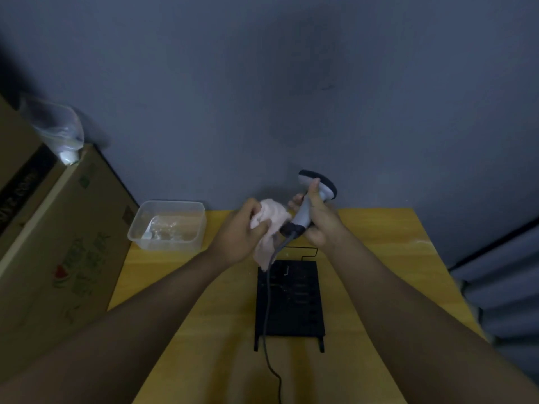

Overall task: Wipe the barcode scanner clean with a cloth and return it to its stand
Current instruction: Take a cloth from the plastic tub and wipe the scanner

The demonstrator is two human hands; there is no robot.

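closest to me, both forearms reach out over the yellow bench (379,258), and between them lies the black stand (290,298), a flat slotted plate with nothing resting on it. the grey cable (267,301) runs across the stand's left side and up to the butt of the barcode scanner (309,205), which is held in the air above the far edge of the bench, handle down and head tilted up and away. i judge the job to be in the middle of the wiping step: the pale pink cloth (269,225) is pressed against the lower handle near where the cable enters, while the head looks untouched by the cloth at this instant, and the return to the stand is not yet done. my right hand (319,220) wraps the handle, fingers curled round it and the thumb laid up along the neck toward the head. my left hand (240,231) is closed on the cloth, fingers bunched into the wad with a loose tail hanging below the palm. both wrists are bent inward so the hands meet almost touching. further off to the left a clear plastic tub (167,224) sits at the bench corner, what is in it too dim to tell, beside a cardboard box (64,228) with a crumpled plastic bag (59,131) on top.
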